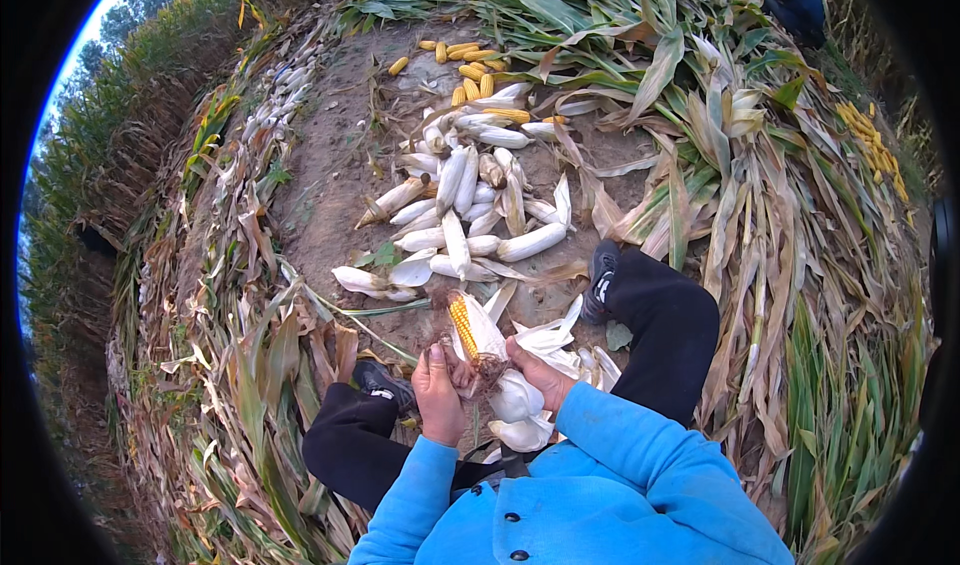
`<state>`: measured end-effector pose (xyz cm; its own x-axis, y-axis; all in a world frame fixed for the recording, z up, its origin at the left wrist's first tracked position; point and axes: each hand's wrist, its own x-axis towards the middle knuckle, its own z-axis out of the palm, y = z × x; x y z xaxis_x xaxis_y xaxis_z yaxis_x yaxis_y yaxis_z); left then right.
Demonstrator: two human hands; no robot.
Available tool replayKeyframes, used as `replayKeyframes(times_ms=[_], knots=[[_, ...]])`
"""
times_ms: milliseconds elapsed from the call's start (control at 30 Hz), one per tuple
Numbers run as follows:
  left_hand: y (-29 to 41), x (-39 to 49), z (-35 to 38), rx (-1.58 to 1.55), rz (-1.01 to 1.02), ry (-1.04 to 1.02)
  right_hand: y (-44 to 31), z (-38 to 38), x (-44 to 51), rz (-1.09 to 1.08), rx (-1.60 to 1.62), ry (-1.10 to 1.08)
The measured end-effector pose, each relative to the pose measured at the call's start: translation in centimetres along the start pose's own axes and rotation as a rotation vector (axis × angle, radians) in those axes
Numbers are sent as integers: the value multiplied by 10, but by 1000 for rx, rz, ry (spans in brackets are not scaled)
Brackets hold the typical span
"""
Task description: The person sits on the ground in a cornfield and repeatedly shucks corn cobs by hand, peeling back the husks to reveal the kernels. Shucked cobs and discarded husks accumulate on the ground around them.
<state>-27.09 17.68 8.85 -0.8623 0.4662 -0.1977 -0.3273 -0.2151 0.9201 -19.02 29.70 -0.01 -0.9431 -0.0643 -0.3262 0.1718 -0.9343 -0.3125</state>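
Between my hands is an ear of corn (pixel 463 328) with its husk (pixel 484 325) partly peeled back, so a strip of yellow kernels shows. Brown silk hangs at the end near me. My left hand (pixel 436 398) grips the husk on the left side, thumb up. On the right, my right hand (pixel 538 373) holds the ear and husk, its fingers partly hidden behind them. Pale stripped husks (pixel 517 415) lie below my right hand. Just beyond my hands is a heap of ears still in pale husks (pixel 457 190).
Bare yellow cobs (pixel 476 69) lie on the soil past the heap. Cut cornstalks (pixel 757 280) are piled on the right, and dry stalks and leaves (pixel 247 385) on the left. Another yellow cob pile (pixel 874 148) and a crouching person (pixel 799 6) are at the far right.
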Motion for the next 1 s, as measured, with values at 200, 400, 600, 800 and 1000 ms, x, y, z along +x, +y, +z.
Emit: replayKeyframes(times_ms=[200, 400, 600, 800, 1000], knots=[[-3, -52, -9, 139, -165, -2, -17, -14, 11, -123, -93, 117], [-3, -75, -41, 124, -227, -142, -44, -44, 20, -464, 134, 306], [-17, -22, -32, 510, -102, -371, -38, -24, 12, -485, -285, 154], [-35, 21, -12, 284, -111, -120, -19, -1, 3, -341, -471, 156], [-30, 14, -25, -28, -221, -126, -14, 4, -5, -197, -499, 81]])
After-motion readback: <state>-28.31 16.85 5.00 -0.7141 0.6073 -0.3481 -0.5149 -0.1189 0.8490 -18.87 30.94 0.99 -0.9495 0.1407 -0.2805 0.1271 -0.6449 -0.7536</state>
